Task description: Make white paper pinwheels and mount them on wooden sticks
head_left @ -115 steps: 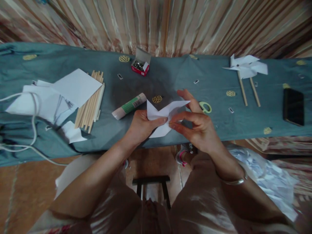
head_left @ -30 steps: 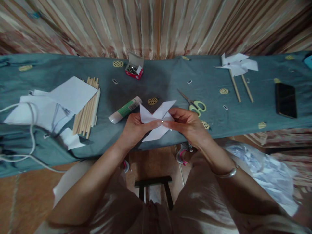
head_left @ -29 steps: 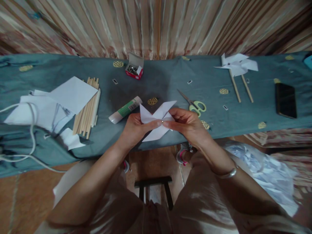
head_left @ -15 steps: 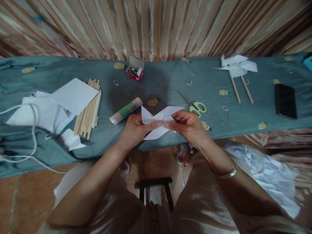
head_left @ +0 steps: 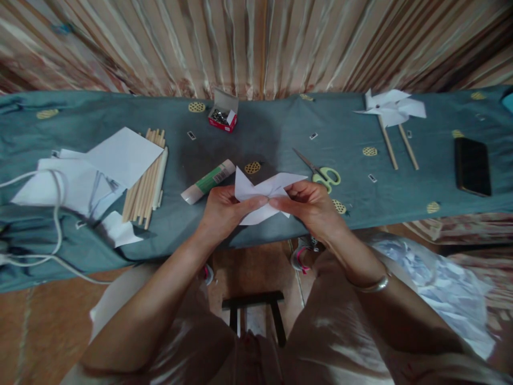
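Observation:
A white paper pinwheel (head_left: 258,188) is held between my two hands above the front edge of the table. My left hand (head_left: 224,209) grips its left side, with the thumb pressed near the centre. From the right, my right hand (head_left: 312,206) pinches it too, its thumb tip almost meeting the left one at the middle. Both sets of fingers are partly hidden behind the paper. A glue stick (head_left: 208,182) with a green label lies just beyond my left hand. Scissors (head_left: 323,174) with light green handles rest beyond my right hand.
An open red box of metal pins (head_left: 223,117) stands at the back. Wooden sticks (head_left: 140,182) and white paper sheets (head_left: 124,155) lie left, beside a white cable (head_left: 58,219). Pinwheels on sticks (head_left: 395,109) and a black phone (head_left: 473,166) are right. A plastic bag (head_left: 433,283) sits below.
The paper pinwheel has tilted slightly in my hands, its upper left point rising a little. Both thumbs stay at its centre. The things on the table have not moved.

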Tool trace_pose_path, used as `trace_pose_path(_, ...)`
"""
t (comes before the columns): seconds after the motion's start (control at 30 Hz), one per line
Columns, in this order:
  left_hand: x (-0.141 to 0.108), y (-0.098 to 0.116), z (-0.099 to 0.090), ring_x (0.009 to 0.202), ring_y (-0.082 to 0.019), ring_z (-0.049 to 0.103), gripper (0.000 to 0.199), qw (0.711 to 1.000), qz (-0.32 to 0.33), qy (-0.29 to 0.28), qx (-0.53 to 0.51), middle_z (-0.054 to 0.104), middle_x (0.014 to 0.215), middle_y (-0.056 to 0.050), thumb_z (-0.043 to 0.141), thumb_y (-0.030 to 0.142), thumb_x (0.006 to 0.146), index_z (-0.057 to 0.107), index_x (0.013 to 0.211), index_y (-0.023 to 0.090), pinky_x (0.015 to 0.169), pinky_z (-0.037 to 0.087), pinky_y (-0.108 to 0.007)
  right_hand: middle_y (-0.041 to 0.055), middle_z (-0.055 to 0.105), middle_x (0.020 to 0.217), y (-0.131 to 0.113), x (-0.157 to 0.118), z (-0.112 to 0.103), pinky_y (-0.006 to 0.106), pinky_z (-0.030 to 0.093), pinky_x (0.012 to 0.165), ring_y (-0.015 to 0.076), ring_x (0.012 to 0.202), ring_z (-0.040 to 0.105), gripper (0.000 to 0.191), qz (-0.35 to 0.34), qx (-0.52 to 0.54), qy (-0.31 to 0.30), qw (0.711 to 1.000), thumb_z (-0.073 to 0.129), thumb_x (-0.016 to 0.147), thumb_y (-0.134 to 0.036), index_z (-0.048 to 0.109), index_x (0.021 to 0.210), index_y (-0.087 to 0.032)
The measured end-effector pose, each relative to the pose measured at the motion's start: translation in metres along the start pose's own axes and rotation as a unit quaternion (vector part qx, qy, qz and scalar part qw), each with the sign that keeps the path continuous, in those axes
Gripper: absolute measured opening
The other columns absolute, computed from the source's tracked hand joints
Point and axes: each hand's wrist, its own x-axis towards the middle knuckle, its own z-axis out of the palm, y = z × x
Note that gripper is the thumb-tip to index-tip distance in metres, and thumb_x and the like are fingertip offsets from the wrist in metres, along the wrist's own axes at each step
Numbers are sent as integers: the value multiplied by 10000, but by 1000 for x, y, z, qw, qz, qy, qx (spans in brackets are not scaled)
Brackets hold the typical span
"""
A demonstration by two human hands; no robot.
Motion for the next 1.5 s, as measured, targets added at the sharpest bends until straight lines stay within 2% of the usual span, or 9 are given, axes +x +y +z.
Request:
trace_pose_path(0.2,-2,4,0,621,-167,623,250,1000,-8,12,9,745,718,-21,907,394,609,789,723,205,564,486,-273,-21,724,690,0,0,0,277,517,608,118,618,607,275,18,-7,16,1000,942,553,-363,732,657,-220)
trace_pose_path(0.37,-1,5,0,629,-164,622,244,1000,-5,15,5,746,724,-21,905,394,610,781,708,207,574,493,-273,-20,709,661,0,2,1,265,492,569,114,590,590,309,16,-16,17,1000,955,522,-397,729,627,-215)
trace_pose_path(0.77,3,8,-2,614,-139,616,277,1000,13,18,-1,743,702,-7,903,392,603,773,722,178,560,481,-240,-19,731,692,0,8,5,287,546,616,128,616,638,345,8,-3,-5,1000,949,531,-481,750,669,-235)
trace_pose_path(1.03,5,9,-2,598,-136,615,278,1000,1,23,-7,743,705,-17,894,374,599,764,726,163,554,473,-244,-21,757,708,2,12,7,289,555,635,128,621,641,317,26,12,0,1000,947,524,-461,768,675,-247)
trace_pose_path(1.3,7,8,-2,610,-143,635,291,999,1,34,-24,750,708,-16,894,350,568,757,741,160,587,506,-252,-23,750,786,12,15,3,293,538,704,130,706,647,265,18,14,-7,1000,920,609,-395,762,759,-244)
trace_pose_path(1.5,8,7,-1,601,-146,635,298,999,-8,40,-34,755,703,-23,898,347,547,761,734,161,567,503,-249,-23,743,776,11,15,4,286,527,701,129,704,634,290,23,8,-24,999,905,629,-440,767,786,-239)
